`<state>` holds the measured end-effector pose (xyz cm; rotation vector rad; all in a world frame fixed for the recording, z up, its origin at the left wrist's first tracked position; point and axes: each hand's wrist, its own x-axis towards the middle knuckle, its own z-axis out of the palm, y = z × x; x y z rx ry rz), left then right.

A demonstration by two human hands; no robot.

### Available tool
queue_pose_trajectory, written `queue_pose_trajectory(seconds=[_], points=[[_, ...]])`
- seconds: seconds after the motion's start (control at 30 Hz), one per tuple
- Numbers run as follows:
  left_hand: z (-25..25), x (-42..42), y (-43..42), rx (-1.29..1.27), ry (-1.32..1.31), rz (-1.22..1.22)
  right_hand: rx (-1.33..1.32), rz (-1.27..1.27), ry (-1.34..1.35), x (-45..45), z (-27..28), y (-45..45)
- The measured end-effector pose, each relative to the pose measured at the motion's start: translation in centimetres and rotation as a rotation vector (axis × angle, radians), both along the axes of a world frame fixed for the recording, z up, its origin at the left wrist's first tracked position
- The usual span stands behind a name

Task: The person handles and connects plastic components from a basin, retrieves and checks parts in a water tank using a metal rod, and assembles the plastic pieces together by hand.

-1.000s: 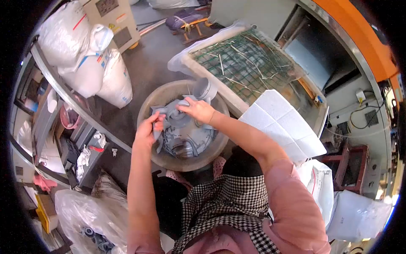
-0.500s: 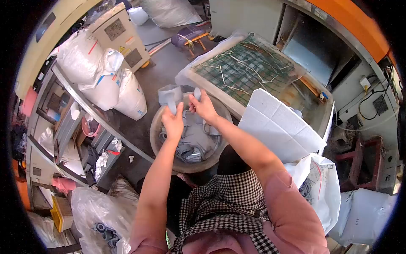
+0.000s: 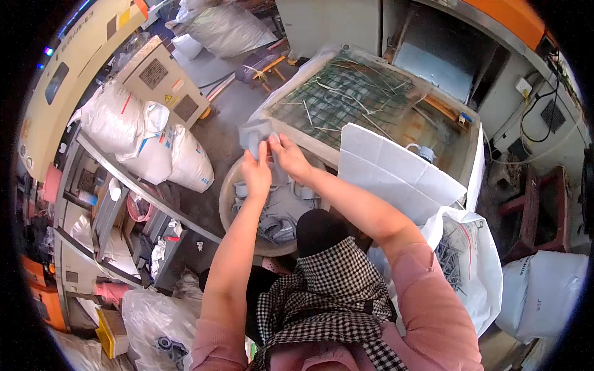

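A grey plastic part [image 3: 250, 133], hollow with a narrow strip, is held up over the far rim of a round tub [image 3: 225, 201]. My left hand [image 3: 255, 176] grips it by the strip, thumb pressed against the fingers. Close beside it, my right hand [image 3: 292, 159] is closed with thumb and fingers pinched near the part. A small light-grey piece shows at the right fingertips, partly hidden, too small to name. Below both hands, several similar grey plastic parts [image 3: 278, 229] lie in the tub.
A water tank [image 3: 297, 136] with green netting stands ahead, a white foam board [image 3: 396, 170] leaning on its near side. White sacks [image 3: 189, 157] and a metal rack [image 3: 142, 195] are at left. An open white bag [image 3: 476, 266] with grey pieces sits at right.
My right hand has come left against my left hand, and its small grey piece is now mostly hidden. The held part appears slightly higher. The whole view has shifted a little.
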<state>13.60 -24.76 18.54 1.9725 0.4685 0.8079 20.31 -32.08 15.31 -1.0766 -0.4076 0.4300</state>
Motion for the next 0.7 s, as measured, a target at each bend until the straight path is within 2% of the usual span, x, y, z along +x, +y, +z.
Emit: queue_pose_trajectory(seconds=[0.03, 0.07, 0.13, 0.17, 0.27, 0.33, 0.4, 0.43, 0.47, 0.53, 0.6, 0.63, 0.7], points=[[0.0, 0.1, 0.2, -0.186, 0.086, -0.031, -0.059, 0.008, -0.059, 0.6, -0.2, -0.3], [0.0, 0.2, 0.3, -0.183, 0.089, -0.034, -0.057, 0.005, -0.057, 1.1, -0.4, -0.7], [0.6, 0.5, 0.4, -0.477, -0.096, -0.184, -0.168, -0.078, -0.181, 1.8, 1.4, -2.7], [0.9, 0.5, 0.5, -0.479, -0.094, -0.191, -0.145, -0.091, -0.209, 2.5, 2.7, -3.8], [1.9, 0.1, 0.5, -0.803, -0.085, -0.202, -0.064, -0.266, -0.307, 5.4, 6.3, -6.8], [0.2, -0.7, 3.1, -0.578, 0.036, -0.218, -0.153, -0.271, -0.370, 8.3, 8.6, -9.8], [-1.6, -0.7, 4.9, -0.478, 0.131, -0.136, -0.317, -0.391, -0.606, 10.5, 11.0, -13.7], [-1.6, -1.0, 4.3, -0.487, 0.138, -0.156, -0.220, -0.364, -0.623, 12.9, 10.6, -15.1], [-0.8, -1.4, 3.6, -0.498, 0.160, -0.088, -0.383, -0.412, -0.649, 14.7, 10.8, -17.2], [-0.5, -1.5, 2.9, -0.522, 0.190, -0.035, -0.462, -0.412, -0.620, 14.7, 12.8, -21.7], [-1.1, -1.1, 2.6, -0.448, 0.222, -0.091, -0.690, -0.487, -0.691, 15.6, 12.5, -25.6], [-0.2, -0.6, 1.1, -0.404, 0.246, -0.040, -0.851, -0.463, -0.712, 16.5, 11.5, -27.5], [-0.6, 0.7, -0.2, -0.339, 0.240, -0.103, -0.955, -0.413, -0.676, 17.8, 7.9, -30.6]])
